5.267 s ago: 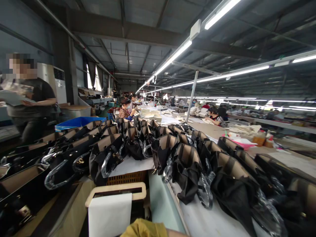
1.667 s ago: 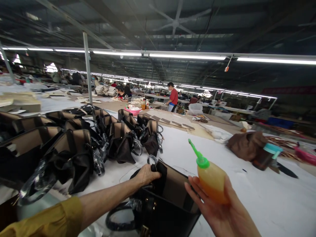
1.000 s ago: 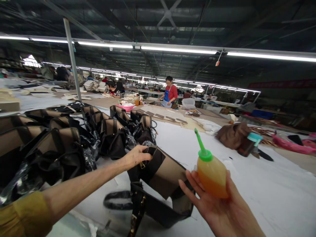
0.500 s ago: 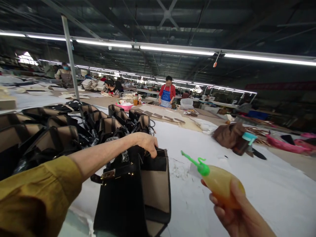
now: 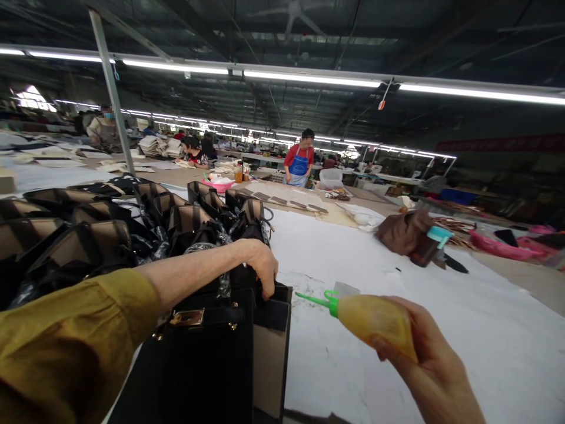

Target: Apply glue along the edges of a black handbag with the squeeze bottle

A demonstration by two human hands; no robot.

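My left hand (image 5: 260, 265) is closed over the top edge of a black and tan handbag (image 5: 220, 353) that stands upright on the white table (image 5: 441, 330) right in front of me. A gold clasp shows on the bag's black front. My right hand (image 5: 435, 359) grips a squeeze bottle of amber liquid (image 5: 373, 318) with a green nozzle. The bottle lies almost level, its tip pointing left toward the bag's open top.
Rows of several similar black and tan handbags (image 5: 110, 235) fill the table to my left. A brown bag (image 5: 404, 232) and a dark jar with a teal lid (image 5: 430, 244) lie farther right. A person in a red shirt and blue apron (image 5: 300, 165) stands at a far table.
My left hand pulled one handbag off the table, turned it upright and drew it close. My right hand tilted the bottle from upright to nearly level, nozzle toward the bag.
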